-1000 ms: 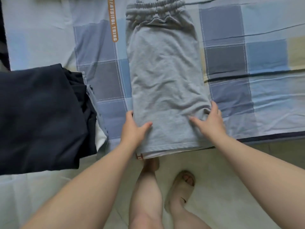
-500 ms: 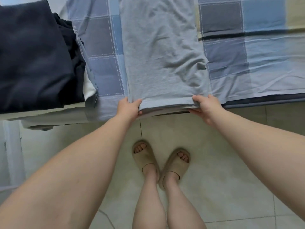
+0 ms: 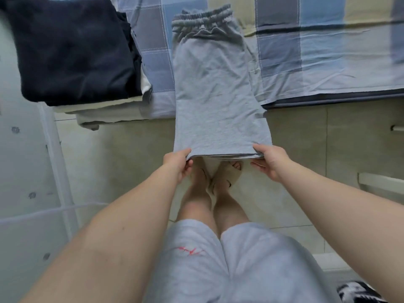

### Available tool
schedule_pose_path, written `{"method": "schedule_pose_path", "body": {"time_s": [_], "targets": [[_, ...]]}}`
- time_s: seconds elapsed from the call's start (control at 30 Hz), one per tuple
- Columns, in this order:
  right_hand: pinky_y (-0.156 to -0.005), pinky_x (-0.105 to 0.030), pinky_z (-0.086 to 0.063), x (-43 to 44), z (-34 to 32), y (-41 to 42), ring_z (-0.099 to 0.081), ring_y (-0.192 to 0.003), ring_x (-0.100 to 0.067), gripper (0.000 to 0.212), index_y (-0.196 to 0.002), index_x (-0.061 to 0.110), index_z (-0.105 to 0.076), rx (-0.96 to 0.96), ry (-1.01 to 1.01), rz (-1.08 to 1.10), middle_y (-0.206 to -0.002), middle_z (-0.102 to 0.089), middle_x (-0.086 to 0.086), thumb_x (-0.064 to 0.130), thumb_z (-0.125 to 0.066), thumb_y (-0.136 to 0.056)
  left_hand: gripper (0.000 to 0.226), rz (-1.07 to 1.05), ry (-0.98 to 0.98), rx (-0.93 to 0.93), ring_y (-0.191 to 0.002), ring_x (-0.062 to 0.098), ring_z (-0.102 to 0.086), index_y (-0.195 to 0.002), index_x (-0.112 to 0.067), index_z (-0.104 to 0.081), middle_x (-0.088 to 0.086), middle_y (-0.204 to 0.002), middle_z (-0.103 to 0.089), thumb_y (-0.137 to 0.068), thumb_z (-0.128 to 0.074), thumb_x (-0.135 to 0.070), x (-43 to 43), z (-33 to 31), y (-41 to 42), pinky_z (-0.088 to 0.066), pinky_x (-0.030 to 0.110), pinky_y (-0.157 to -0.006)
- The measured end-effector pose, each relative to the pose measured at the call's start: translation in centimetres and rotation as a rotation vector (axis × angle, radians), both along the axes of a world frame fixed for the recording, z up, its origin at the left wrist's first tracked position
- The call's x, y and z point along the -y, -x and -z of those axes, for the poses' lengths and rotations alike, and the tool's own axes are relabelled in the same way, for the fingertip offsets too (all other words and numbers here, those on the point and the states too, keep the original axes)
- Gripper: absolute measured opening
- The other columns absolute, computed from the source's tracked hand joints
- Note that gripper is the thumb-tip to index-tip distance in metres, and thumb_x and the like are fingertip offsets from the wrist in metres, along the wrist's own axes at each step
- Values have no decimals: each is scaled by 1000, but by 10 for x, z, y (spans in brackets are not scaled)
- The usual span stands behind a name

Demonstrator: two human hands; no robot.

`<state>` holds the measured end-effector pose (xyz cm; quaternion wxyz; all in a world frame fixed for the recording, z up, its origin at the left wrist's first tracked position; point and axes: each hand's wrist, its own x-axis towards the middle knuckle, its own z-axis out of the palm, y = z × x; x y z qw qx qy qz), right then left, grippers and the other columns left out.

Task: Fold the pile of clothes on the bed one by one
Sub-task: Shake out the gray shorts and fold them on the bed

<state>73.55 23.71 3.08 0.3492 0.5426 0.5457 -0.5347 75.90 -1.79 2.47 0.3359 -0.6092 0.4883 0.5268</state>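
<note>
Partly off bed (image 3: 328, 62) — shorts (image 3: 214, 88), pinched.

left hand (image 3: 178, 164) pinches grey shorts (image 3: 215, 88) hem | right hand (image 3: 270, 162) pinches hem | waistband on bed (image 3: 328, 62)

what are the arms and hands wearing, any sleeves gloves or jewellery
The left arm and right arm are bare, with no sleeves in view. The left hand and right hand wear no gloves, and no rings, watch or bracelet show.
</note>
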Motion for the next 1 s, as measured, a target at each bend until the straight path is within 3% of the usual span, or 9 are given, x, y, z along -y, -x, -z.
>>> {"method": "schedule_pose_path", "body": {"time_s": [0.13, 0.27, 0.47, 0.6, 0.73, 0.83, 0.9, 0.93, 1.0], "targets": [[-65, -34, -55, 6, -51, 13, -66, -75, -21, 22, -114, 10, -62, -11, -8, -3, -92, -69, -6, 16, -68, -93, 15, -101, -30, -35, -46, 6, -53, -110, -18, -60, -2, -66, -61, -97, -64, -23, 6, -53, 22, -46, 21, -49], [-68, -37, -56, 21, -66, 80, -62, -72, -22, 7, -92, 12, -59, -94, -20, 53, -88, -64, -7, 14, -63, -97, 12, -160, -65, -124, -51, 6, -53, -110, -21, -59, -9, -55, -65, -99, -56, -25, 17, -66, 91, -46, 24, -57], [-59, -34, -57, 41, -61, 213, -70, -67, -19, 14, -111, 14, -55, -217, -63, 95, -97, -67, -8, 24, -56, -100, 9, -245, -192, -163, -64, 8, -54, -99, -19, -61, -6, -71, -69, -100, -54, -26, 33, -57, 213, -45, 26, -64], [-62, -37, -56, 58, -44, 293, -69, -72, -21, 11, -94, 14, -58, -249, -106, 92, -93, -68, -8, 22, -56, -100, 16, -213, -193, -207, -66, 8, -58, -111, -19, -62, -6, -80, -71, -101, -52, -26, 47, -32, 289, -46, 26, -65], [-58, -34, -57, 71, -8, 345, -73, -80, -19, 16, -111, 16, -61, -254, -117, 80, -103, -72, -6, 22, -56, -97, 32, -199, -170, -279, -80, 12, -66, -130, -21, -60, -3, -101, -73, -101, -55, -35, 51, 5, 341, -48, 28, -67], [-75, -39, -57, 72, 31, 355, -70, -101, -19, 22, -116, 21, -64, -223, -131, -81, -114, -70, 2, 30, -56, -97, 44, -14, -73, -342, -102, 19, -67, -134, -21, -58, 1, -125, -67, -98, -60, -46, 51, 38, 354, -51, 30, -74], [-88, -41, -52, 68, 60, 350, -63, -109, -26, 18, -111, 22, -62, -246, -269, -334, -117, -64, -2, 32, -57, -97, 49, 232, 132, -378, -120, 24, -60, -133, -20, -57, 5, -136, -60, -92, -69, -45, 51, 65, 345, -52, 37, -92], [-91, -41, -50, 65, 74, 344, -59, -112, -28, 23, -117, 22, -59, -266, -341, -472, -125, -59, -6, 32, -58, -96, 55, 352, 238, -397, -128, 24, -54, -135, -21, -53, 4, -142, -53, -89, -72, -44, 51, 78, 337, -47, 40, -102], [-107, -44, -42, 59, 98, 333, -48, -127, -33, 49, -139, 23, -48, -280, -429, -660, -145, -43, -9, 37, -60, -94, 71, 468, 329, -400, -133, 22, -44, -143, -23, -42, 1, -149, -39, -85, -76, -44, 51, 98, 322, -38, 35, -107]]}}
